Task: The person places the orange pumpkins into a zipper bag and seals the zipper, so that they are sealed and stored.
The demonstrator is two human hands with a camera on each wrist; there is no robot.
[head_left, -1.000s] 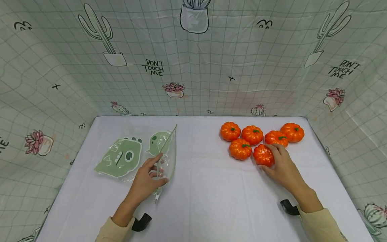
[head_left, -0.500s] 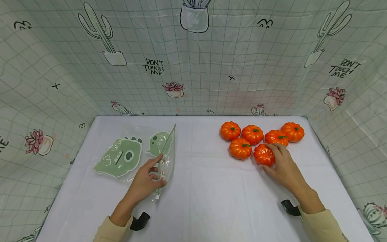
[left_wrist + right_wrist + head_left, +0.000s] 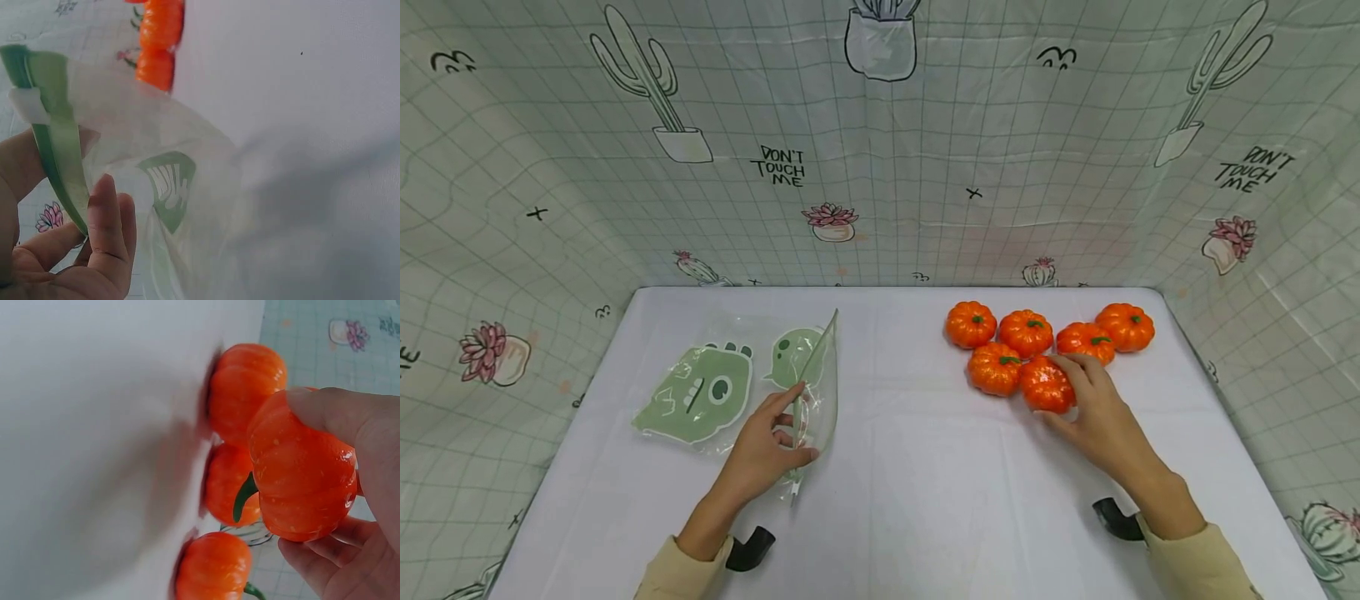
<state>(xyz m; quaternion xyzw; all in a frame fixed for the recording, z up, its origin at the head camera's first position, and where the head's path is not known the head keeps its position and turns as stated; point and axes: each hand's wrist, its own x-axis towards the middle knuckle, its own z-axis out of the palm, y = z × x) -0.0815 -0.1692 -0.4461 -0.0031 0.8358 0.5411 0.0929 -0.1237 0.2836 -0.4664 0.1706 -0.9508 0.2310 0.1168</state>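
Note:
My left hand (image 3: pixel 767 446) pinches the top edge of a clear zip bag (image 3: pixel 826 396) at the left of the table. In the left wrist view its green zip strip (image 3: pixel 60 125), with a white slider (image 3: pixel 28 105), stands between my thumb and fingers. Printed on the bag are a big green monster face (image 3: pixel 711 392) and a smaller green figure (image 3: pixel 792 354). On the right, my right hand (image 3: pixel 1101 417) grips a small orange toy pumpkin (image 3: pixel 1047 386) from its side. That pumpkin's green stem (image 3: pixel 245 499) points toward the tabletop in the right wrist view.
Several more pumpkins (image 3: pixel 972 325) sit stem-up in a cluster toward the back right, just beyond the held one. White cloth covers the table (image 3: pixel 910 500). A cactus-print curtain (image 3: pixel 910 150) surrounds the back and sides. Black mounts (image 3: pixel 750 550) stick out at both wrists.
My right hand has shifted slightly left with the pumpkin, which now overlaps the neighbouring one in the head view. My left hand and the bag have barely moved.

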